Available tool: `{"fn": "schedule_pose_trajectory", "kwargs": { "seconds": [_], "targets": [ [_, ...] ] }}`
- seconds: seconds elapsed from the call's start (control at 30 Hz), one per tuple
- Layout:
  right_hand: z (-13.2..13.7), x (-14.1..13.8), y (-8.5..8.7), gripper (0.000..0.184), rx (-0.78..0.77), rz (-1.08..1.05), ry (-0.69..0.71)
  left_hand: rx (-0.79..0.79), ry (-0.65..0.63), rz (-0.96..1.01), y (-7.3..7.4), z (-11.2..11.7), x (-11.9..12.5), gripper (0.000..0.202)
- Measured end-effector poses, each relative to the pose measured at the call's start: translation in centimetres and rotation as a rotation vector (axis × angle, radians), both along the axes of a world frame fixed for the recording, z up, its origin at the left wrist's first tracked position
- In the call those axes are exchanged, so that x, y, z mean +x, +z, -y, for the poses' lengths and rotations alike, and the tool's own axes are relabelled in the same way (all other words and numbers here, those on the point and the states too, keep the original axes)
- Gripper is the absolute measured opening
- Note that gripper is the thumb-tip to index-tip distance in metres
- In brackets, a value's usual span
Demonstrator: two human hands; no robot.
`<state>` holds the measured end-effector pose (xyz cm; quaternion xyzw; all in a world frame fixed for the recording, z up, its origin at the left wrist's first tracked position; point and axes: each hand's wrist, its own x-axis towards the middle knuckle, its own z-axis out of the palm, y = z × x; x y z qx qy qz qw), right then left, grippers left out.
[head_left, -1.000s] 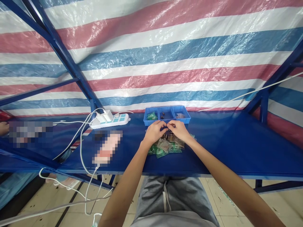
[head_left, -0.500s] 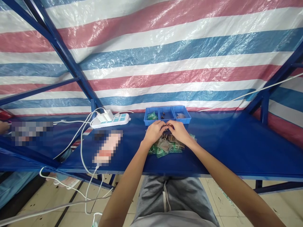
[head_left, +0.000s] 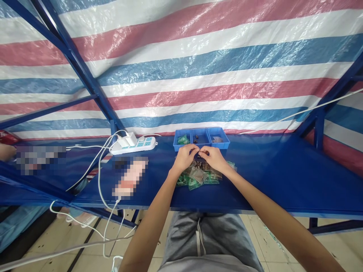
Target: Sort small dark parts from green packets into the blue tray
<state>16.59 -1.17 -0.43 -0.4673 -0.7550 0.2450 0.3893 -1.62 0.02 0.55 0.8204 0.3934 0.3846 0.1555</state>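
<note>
My left hand (head_left: 185,156) and my right hand (head_left: 212,155) meet at the fingertips just in front of a blue divided tray (head_left: 200,143). Both are closed in a pinch, and what lies between the fingers is too small to make out. Below them on the table is a pile of small clear and green plastic packets (head_left: 198,175), with small dark metallic pieces (head_left: 199,165) at its far side. In the tray, the left compartment holds a green packet (head_left: 183,139), the middle one a few small dark pieces, and the right one clear packets (head_left: 217,139).
A white power strip (head_left: 134,145) with plugs and cables lies left of the tray on the blue table (head_left: 272,173). Nearer is a blurred-out pink item (head_left: 131,177) on a white cable. Blue frame posts stand at both sides, before a striped sheet. Another person's hand (head_left: 7,152) shows at far left.
My hands stay pinched together in nearly the same place, with slight finger movement. The other person's hand reaches further in from the left. The whole view has shifted slightly.
</note>
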Motion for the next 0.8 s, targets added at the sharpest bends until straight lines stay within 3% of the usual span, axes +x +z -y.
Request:
{"fn": "schedule_pose_trajectory", "kwargs": {
  "seconds": [0.3,0.57,0.8],
  "targets": [
    [-0.11,0.48,0.39,0.026,-0.064,-0.138,-0.023,0.008,0.043,-0.067,-0.13,0.12,0.07,0.011],
    [-0.51,0.69,-0.2,0.019,-0.103,-0.237,0.021,0.009,-0.033,-0.122,-0.11,0.33,0.29,0.025],
    [-0.65,0.97,-0.26,0.017,-0.126,-0.291,0.028,0.023,0.019,-0.125,-0.49,0.1,0.2,0.021]
  ]
}}
